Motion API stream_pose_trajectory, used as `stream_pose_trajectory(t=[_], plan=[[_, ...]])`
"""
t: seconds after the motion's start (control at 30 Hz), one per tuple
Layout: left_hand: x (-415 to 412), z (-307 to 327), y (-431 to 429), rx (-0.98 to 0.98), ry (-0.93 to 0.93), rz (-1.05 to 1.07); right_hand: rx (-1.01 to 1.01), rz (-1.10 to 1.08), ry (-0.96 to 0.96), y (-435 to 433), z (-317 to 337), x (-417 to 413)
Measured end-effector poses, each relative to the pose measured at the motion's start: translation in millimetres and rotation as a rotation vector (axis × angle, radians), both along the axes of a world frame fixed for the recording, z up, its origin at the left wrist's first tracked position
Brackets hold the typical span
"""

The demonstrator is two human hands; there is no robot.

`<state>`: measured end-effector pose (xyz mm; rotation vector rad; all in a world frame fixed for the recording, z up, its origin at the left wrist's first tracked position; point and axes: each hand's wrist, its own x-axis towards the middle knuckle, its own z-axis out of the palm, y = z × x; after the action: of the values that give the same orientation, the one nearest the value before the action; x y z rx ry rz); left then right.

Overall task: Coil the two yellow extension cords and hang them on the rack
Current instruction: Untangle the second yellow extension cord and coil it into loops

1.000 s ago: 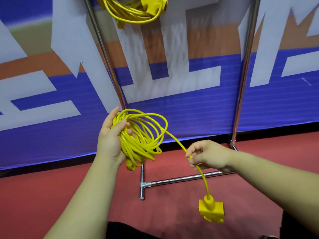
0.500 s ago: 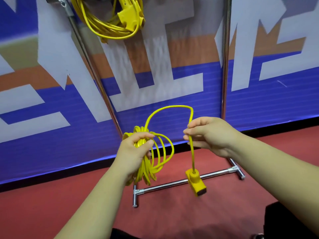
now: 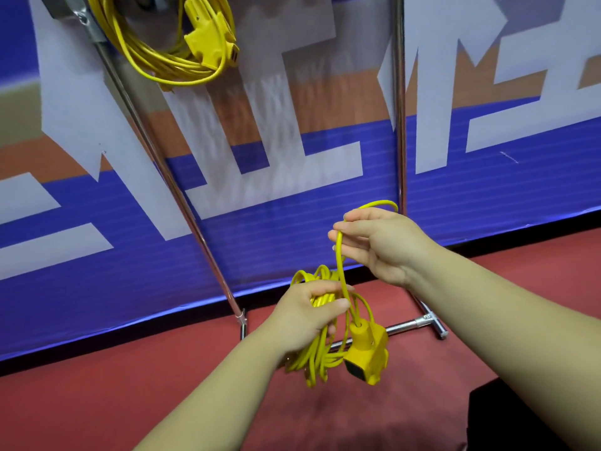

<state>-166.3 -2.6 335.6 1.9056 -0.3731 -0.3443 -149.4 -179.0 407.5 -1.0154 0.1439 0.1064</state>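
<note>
Both hands on second yellow extension cord, in front of rack.
Left hand [image 3: 305, 315] grips the bundled yellow cord coil [image 3: 320, 336]; right hand [image 3: 379, 244] pinches the loose end above it (yellow socket block [image 3: 367, 351] dangles below the coil). First coiled yellow cord [image 3: 169, 43] hangs on the chrome tube rack [image 3: 399, 125], upper left.

R hand [image 3: 387, 245] raised cord tail [image 3: 339, 258] over coil [image 3: 313, 353] | socket [image 3: 367, 349] beside coil

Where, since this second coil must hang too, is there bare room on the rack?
Free: the span between the hung coil and the right pole. Crowded: beside the left pole, where that coil and its socket block hang. The left hand grips the second coil.
</note>
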Motion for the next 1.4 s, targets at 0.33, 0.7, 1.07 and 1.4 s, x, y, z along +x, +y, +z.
stream_pose_trajectory(t=[0.33, 0.7, 1.07, 1.4], plan=[[9.3, 1.9, -10.2, -0.128, 0.041, 0.084, -0.18, 0.024, -0.164, -26.2, -5.5, 4.4], [20.1, 35.1, 20.0, -0.5, 0.085, 0.264, -1.283, 0.264, -0.582, -0.3, -61.5, -7.9], [22.7, 47.3, 70.4, -0.736, 0.137, 0.437, -0.958, -0.165, -0.263, 12.5, -58.8, 26.3], [33.2, 44.7, 114.3, -0.91, 0.146, 0.6, -1.707, 0.649, -0.004, 18.9, -84.5, 19.0]])
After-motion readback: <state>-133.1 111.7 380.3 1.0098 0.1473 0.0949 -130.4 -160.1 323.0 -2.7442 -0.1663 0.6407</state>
